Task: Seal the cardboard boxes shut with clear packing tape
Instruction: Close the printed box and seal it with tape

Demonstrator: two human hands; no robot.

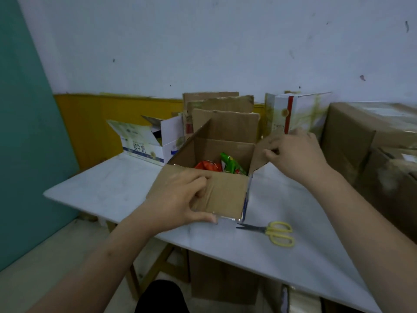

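Yellow-handled scissors lay nearest us on the pale tabletop, just beside the front right corner of the open cardboard box and not touching it. Our left hand rested on the near flap, which was folded almost flat over the opening; the fingers curled over its top and the thumb ran along its front edge, so the grip was closed around that flap. Further in, red and green snack packets showed through the gap that remained. Our right hand pinched the right flap between thumb and fingers, holding it tilted partway up. The left flap and the far flap stood upright.

We judged the sealing barely begun: one flap down, one in hand, two not yet folded, and no tape across the top. We could see no roll of clear packing tape anywhere.

Beyond the box stood flattened cardboard sheets against the wall, an open white carton to the left, a white printed box to the right, and large brown boxes at the far right.
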